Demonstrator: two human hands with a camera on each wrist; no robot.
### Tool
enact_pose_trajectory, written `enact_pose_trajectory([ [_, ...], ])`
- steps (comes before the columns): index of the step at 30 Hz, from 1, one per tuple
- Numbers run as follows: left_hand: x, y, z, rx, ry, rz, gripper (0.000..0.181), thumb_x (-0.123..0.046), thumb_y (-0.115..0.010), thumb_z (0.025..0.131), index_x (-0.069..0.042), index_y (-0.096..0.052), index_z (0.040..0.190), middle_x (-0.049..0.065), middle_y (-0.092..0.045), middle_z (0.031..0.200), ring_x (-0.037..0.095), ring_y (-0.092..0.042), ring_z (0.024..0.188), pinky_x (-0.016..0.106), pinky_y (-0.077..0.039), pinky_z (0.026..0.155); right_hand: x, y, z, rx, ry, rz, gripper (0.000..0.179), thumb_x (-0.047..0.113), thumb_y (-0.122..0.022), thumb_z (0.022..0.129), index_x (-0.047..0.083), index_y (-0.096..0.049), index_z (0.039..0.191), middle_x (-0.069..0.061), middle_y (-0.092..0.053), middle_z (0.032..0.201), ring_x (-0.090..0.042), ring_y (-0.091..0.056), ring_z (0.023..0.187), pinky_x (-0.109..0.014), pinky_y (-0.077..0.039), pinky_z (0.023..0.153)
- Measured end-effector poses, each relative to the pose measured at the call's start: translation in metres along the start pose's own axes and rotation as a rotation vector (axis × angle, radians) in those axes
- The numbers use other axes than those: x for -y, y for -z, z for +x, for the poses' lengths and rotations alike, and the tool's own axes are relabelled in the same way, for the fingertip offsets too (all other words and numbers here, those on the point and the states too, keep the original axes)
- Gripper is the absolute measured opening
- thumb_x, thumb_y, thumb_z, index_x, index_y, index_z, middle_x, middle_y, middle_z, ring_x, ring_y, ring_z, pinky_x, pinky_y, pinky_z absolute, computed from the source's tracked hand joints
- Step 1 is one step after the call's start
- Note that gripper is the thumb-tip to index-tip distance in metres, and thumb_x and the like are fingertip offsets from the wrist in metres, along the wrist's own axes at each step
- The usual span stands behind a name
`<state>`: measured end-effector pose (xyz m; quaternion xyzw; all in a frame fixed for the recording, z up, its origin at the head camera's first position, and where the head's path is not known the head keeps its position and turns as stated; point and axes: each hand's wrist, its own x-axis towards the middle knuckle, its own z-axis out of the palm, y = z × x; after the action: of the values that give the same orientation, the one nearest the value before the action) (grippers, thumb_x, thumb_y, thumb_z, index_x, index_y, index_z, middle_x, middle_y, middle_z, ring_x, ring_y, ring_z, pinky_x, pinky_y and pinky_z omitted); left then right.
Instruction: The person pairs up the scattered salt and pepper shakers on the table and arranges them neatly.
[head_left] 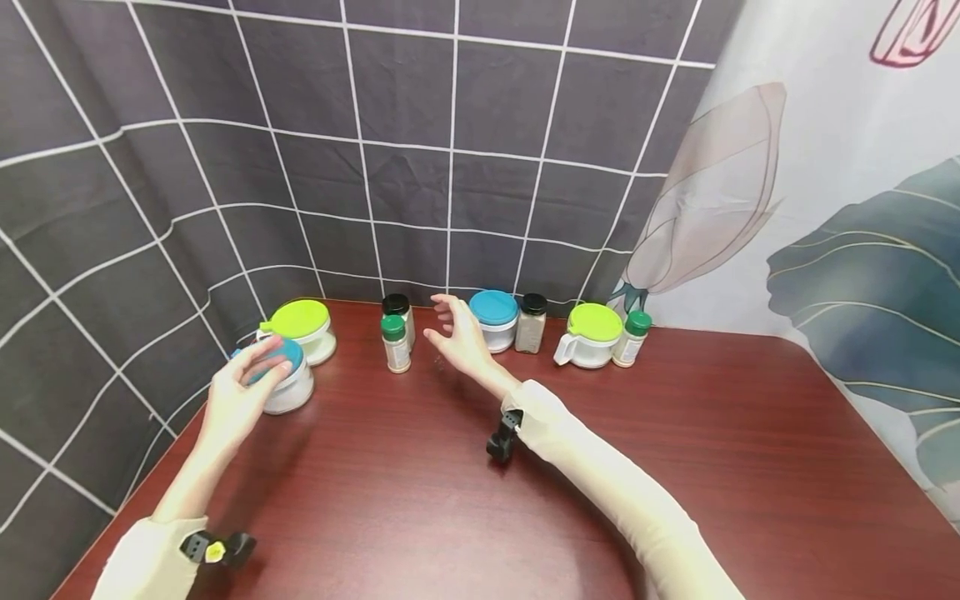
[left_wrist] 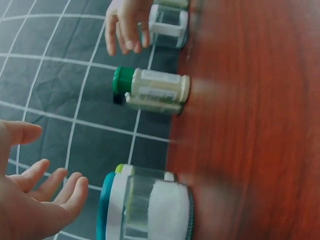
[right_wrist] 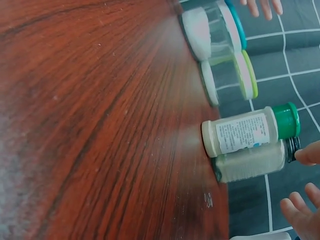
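Note:
My left hand (head_left: 232, 400) hovers by the blue-lidded jar (head_left: 291, 393) at the left. In the left wrist view its relaxed, spread fingers are apart from this jar, which holds white powder. Just behind stands a lime-lidded jar (head_left: 302, 320). My right hand (head_left: 467, 346) is raised between the green-capped shaker (head_left: 397, 348) and another blue-lidded jar (head_left: 495, 310), fingers parted with nothing held. A black-capped shaker (right_wrist: 250, 162) stands close against the green-capped one. The right wrist view shows a fingertip near its black cap; whether they touch, I cannot tell.
Farther right, a second black-capped shaker (head_left: 531, 329), a lime-lidded jar (head_left: 592, 325) with a white handle and another green-capped shaker (head_left: 632, 340) line the back of the red-brown table (head_left: 420, 492). A dark gridded curtain (head_left: 405, 183) hangs behind.

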<state>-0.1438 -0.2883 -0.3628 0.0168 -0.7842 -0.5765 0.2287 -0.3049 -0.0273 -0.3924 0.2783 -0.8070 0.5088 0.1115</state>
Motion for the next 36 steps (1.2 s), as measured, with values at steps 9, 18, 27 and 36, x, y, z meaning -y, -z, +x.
enact_pose_trajectory([
  [9, 0.002, 0.014, 0.008, -0.016, 0.013, -0.049, 0.036, -0.006, -0.062, 0.091, -0.024, -0.060, 0.122, -0.035, -0.061, 0.105, -0.017, -0.058, 0.096, 0.002, -0.039, 0.079, -0.002, -0.005, 0.007, 0.024, -0.024, 0.012, 0.051, -0.001, -0.068, 0.082, 0.002, -0.049, 0.130, -0.025, -0.056, 0.121, -0.040, -0.058, 0.111, -0.045, -0.051, 0.094],
  [18, 0.009, 0.026, 0.009, -0.058, 0.024, 0.034, 0.043, -0.011, -0.063, 0.091, -0.012, -0.056, 0.133, -0.036, -0.058, 0.105, -0.020, -0.056, 0.097, 0.001, -0.037, 0.083, -0.001, -0.007, 0.010, 0.019, -0.059, 0.016, 0.049, 0.001, -0.067, 0.084, 0.002, -0.050, 0.129, -0.023, -0.056, 0.121, -0.036, -0.060, 0.110, -0.043, -0.052, 0.094],
  [27, 0.016, 0.035, 0.008, -0.158, 0.169, 0.184, 0.049, -0.022, -0.064, 0.091, -0.008, -0.052, 0.137, -0.035, -0.055, 0.107, -0.023, -0.049, 0.094, -0.003, -0.039, 0.078, -0.002, -0.008, 0.013, 0.031, -0.088, 0.021, 0.046, 0.003, -0.066, 0.086, 0.002, -0.050, 0.129, -0.023, -0.057, 0.122, -0.035, -0.060, 0.110, -0.042, -0.052, 0.095],
  [36, 0.022, 0.042, 0.008, -0.170, 0.320, 0.335, 0.054, -0.035, -0.059, 0.093, -0.013, -0.049, 0.141, 0.019, -0.050, 0.142, -0.023, -0.045, 0.094, 0.006, -0.035, 0.086, -0.001, -0.011, 0.017, 0.048, -0.126, 0.015, 0.043, 0.005, -0.065, 0.088, 0.003, -0.052, 0.129, -0.021, -0.060, 0.121, -0.033, -0.062, 0.108, -0.038, -0.053, 0.093],
])
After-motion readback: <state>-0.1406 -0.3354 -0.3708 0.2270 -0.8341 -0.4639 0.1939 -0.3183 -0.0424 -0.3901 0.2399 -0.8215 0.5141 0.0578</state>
